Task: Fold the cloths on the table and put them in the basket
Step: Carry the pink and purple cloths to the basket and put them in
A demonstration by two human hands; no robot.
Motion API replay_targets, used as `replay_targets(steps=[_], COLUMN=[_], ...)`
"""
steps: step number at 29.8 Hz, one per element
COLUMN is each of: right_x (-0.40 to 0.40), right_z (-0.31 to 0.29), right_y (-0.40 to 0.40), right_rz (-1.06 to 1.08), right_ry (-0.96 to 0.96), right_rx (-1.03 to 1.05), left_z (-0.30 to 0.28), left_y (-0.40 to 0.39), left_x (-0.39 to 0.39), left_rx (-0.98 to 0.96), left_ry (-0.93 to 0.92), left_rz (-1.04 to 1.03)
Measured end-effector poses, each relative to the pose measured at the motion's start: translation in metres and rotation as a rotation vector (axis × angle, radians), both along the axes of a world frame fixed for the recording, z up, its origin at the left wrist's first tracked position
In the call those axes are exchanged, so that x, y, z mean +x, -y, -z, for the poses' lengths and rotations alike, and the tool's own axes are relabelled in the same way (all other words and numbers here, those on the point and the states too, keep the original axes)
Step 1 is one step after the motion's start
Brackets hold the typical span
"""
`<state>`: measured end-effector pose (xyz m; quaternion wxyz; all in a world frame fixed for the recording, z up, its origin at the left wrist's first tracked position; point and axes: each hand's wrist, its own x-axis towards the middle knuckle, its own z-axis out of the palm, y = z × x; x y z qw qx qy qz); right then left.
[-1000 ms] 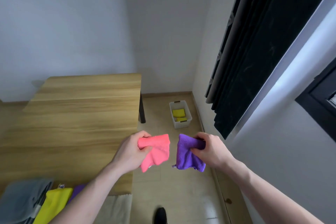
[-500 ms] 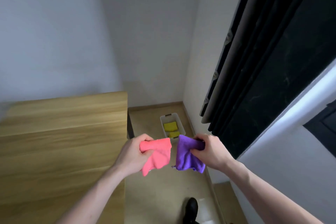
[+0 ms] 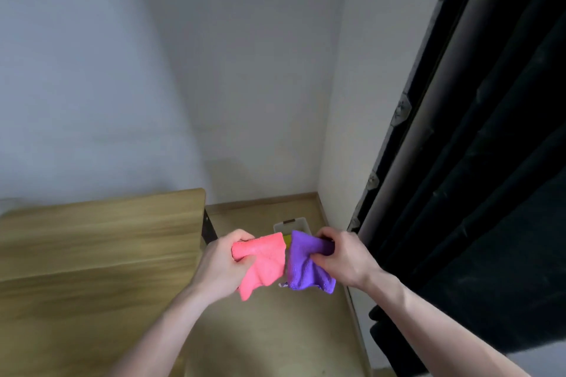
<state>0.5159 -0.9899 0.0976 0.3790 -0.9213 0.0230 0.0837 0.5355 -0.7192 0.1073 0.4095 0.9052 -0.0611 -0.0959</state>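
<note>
Pink cloth [image 3: 262, 263] in left hand [image 3: 220, 266] fingers, purple cloth [image 3: 303, 266] in right hand [image 3: 343, 257].

I face a corner where two plain white walls [image 3: 214, 55] meet, the left one in cool bluish shade, the right one slightly brighter. A wooden skirting board [image 3: 263, 199] runs along their foot. Below me the floor [image 3: 275, 330] is pale beige and smooth, with a soft sheen. To my left stands a light wooden table [image 3: 101, 248] with visible grain, its rounded corner pointing toward the corner of the room, and one dark leg [image 3: 209, 228] shows under its edge. On my right a black curtain [image 3: 490, 177] hangs in heavy folds, with a pale grey strip [image 3: 428, 107] running along its edge.
</note>
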Motion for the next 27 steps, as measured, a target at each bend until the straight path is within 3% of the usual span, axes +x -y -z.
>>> replay_targets(steps=[5, 15, 22, 27], right_x=[0.050, 0.154, 0.234, 0.249], right_z=[0.011, 0.057, 0.105, 0.124], right_y=[0.017, 0.027, 0.013, 0.018], right_rz=[0.041, 0.193, 0.312, 0.409], right_ry=[-0.025, -0.088, -0.228, -0.261], right_rx=[0.118, 0.044, 0.067, 0.051], left_z=[0.003, 0.036, 0.080, 0.105], left_y=[0.012, 0.012, 0.010, 0.023], left_x=[0.049, 0.190, 0.308, 0.365], left_rx=[0.025, 0.058, 0.089, 0.192], left_ry=[-0.036, -0.124, -0.269, -0.280], left_rz=[-0.017, 0.095, 0.294, 0.442])
